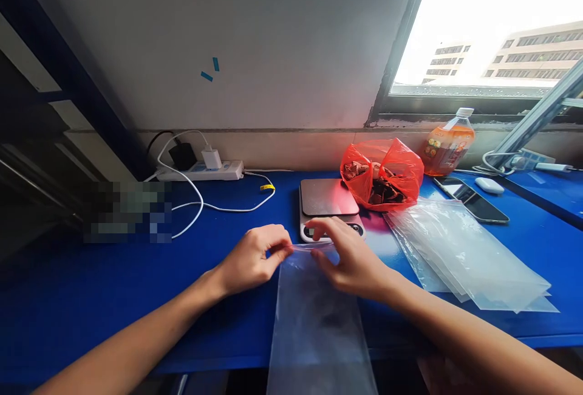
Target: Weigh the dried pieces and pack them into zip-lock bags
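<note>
A long clear plastic bag (319, 328) hangs down over the table's front edge, its top edge near the scale. My left hand (257, 256) is closed, pinching the bag's upper left corner between thumb and fingertips. At the bag's upper right, my right hand (348, 255) is open, thumb and index finger apart, with the thumb against or very near the top edge. Just beyond both hands sits a kitchen scale (330, 197) with a metal plate; my right fingers partly cover its front panel. Nothing rests on the plate.
A red plastic bag (385, 173) of dark dried pieces stands beside the scale. Several flat clear bags (473, 255) lie to the right, near a phone (473, 200), an earphone case (489, 186) and a drink bottle (450, 144). A power strip (232, 170) with a white cable (228, 209) lies back left.
</note>
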Action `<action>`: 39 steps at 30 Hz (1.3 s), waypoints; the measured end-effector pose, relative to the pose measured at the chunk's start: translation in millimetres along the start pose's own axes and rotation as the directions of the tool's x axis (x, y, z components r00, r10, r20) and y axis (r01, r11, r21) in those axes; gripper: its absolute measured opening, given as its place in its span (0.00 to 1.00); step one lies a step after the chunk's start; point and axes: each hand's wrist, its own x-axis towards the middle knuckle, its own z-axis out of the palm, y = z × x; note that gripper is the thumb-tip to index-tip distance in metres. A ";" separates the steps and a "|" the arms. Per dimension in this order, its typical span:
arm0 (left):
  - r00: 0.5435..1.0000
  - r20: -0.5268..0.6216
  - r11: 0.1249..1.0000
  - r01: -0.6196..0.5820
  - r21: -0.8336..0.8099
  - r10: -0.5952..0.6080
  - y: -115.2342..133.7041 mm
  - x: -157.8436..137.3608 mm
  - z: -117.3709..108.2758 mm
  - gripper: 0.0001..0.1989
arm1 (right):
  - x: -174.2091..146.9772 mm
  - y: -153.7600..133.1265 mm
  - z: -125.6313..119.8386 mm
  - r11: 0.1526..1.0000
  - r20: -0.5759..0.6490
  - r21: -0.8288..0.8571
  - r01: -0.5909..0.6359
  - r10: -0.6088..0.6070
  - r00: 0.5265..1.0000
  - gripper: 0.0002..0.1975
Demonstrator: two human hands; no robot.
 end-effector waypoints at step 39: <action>0.956 -0.080 0.950 -0.267 0.162 0.283 2.7 -0.1 6.7 0.05 | -1.7 -7.7 27.9 0.987 -0.207 -0.085 0.138 -0.152 0.966 0.23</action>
